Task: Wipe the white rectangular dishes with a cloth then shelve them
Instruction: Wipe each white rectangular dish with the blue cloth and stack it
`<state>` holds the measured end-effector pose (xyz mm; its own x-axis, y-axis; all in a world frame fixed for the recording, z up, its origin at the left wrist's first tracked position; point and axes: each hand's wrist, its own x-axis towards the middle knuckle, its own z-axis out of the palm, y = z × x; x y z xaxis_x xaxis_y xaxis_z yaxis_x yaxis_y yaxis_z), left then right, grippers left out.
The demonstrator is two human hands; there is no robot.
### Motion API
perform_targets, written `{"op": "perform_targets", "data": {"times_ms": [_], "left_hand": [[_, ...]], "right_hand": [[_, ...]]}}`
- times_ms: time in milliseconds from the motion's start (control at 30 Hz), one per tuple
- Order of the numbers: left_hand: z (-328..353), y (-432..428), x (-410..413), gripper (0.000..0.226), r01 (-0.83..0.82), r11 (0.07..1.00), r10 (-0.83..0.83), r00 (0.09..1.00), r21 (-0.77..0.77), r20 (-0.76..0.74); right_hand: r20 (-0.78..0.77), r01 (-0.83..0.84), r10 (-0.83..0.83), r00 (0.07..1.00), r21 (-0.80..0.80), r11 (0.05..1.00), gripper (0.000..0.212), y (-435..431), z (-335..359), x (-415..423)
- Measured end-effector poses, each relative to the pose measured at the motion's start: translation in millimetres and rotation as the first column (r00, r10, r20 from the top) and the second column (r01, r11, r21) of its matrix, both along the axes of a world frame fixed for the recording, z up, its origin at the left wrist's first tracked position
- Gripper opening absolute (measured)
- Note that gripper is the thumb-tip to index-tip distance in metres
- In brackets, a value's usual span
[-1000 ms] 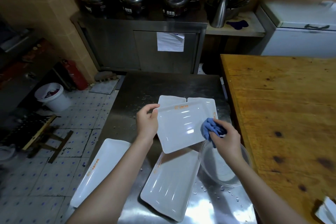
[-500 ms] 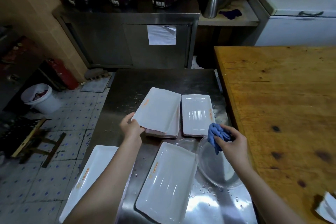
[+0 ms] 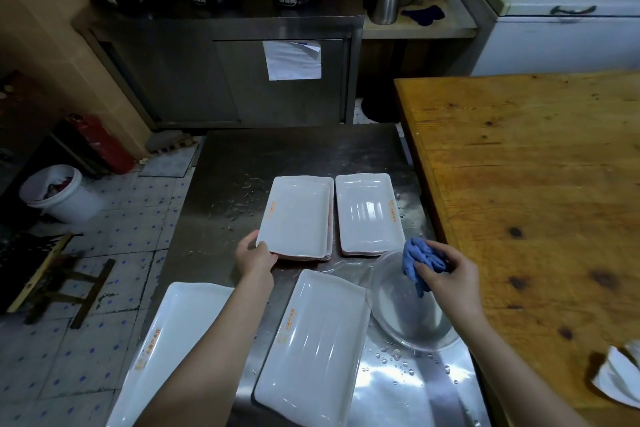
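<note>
A white rectangular dish (image 3: 298, 215) lies face up on top of the left stack on the steel table (image 3: 242, 163). My left hand (image 3: 254, 256) holds its near left corner. A second stack of white dishes (image 3: 369, 213) sits just to its right. My right hand (image 3: 446, 272) grips a crumpled blue cloth (image 3: 417, 258) above a clear glass bowl (image 3: 405, 308). Two more white dishes lie nearer me: one in the middle (image 3: 318, 347) and one at the table's left edge (image 3: 169, 354), partly under my left forearm.
A wooden table (image 3: 526, 191) fills the right side, with crumpled white paper (image 3: 616, 378) near its front. Water drops wet the steel around the bowl. Behind stand a steel cabinet (image 3: 221, 80) with pots and a white chest freezer (image 3: 561, 35). A white bucket (image 3: 59, 194) sits on the floor.
My left hand has laid the wiped dish onto the left stack, where it now lies flat and face up. My right hand with the cloth has drawn back over the glass bowl.
</note>
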<state>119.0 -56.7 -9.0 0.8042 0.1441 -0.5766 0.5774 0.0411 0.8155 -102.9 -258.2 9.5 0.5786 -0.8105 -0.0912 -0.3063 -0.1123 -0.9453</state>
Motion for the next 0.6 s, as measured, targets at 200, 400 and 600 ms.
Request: {"op": "perform_targets", "data": {"times_ms": [200, 400, 600], "left_hand": [[-4, 8, -3, 0.029, 0.118, 0.993, -0.118, 0.993, 0.011, -0.010], [7, 17, -11, 0.036, 0.134, 0.991, -0.134, 0.991, 0.018, 0.005], [21, 13, -17, 0.032, 0.220, 0.975, -0.219, 0.976, -0.031, 0.020]], "right_hand": [[-0.011, 0.000, 0.000, 1.000, -0.011, 1.000, 0.036, 7, 2, 0], [-0.032, -0.016, 0.016, 0.999, -0.010, 1.000, 0.036, 14, 4, 2], [-0.018, -0.038, 0.038, 0.999, 0.003, 0.999, 0.038, 18, 5, 1]]}}
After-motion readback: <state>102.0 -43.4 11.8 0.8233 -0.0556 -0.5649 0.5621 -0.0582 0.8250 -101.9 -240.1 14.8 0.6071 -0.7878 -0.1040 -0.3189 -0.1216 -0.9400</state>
